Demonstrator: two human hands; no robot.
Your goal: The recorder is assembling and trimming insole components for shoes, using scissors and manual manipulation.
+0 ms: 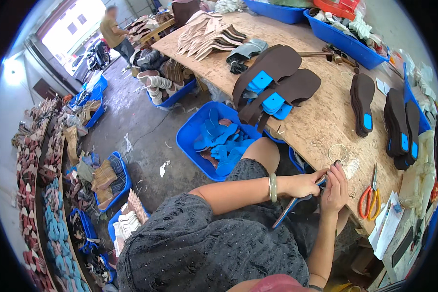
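My left hand (302, 185), below a pale green bangle (273, 188) on the wrist, is closed around a thin shoe sole (286, 212). The sole is seen nearly edge-on, dark on one side with blue and brown along its edge, and its lower end slants toward my lap. My right hand (336, 189) is closed at the sole's upper end, over the table's near edge. Its fingertips are bunched together, and what they pinch is hidden. Just beyond them, a loop of thin pale cord (337, 153) lies on the wooden table (321, 117).
Scissors (370, 197) with red and yellow handles lie to the right. Dark brown sole stacks (363, 104) and strapped bundles (277, 63) rest on the table. A blue tub (185, 138) of blue pieces stands left of my knee. A person (113, 31) stands far off.
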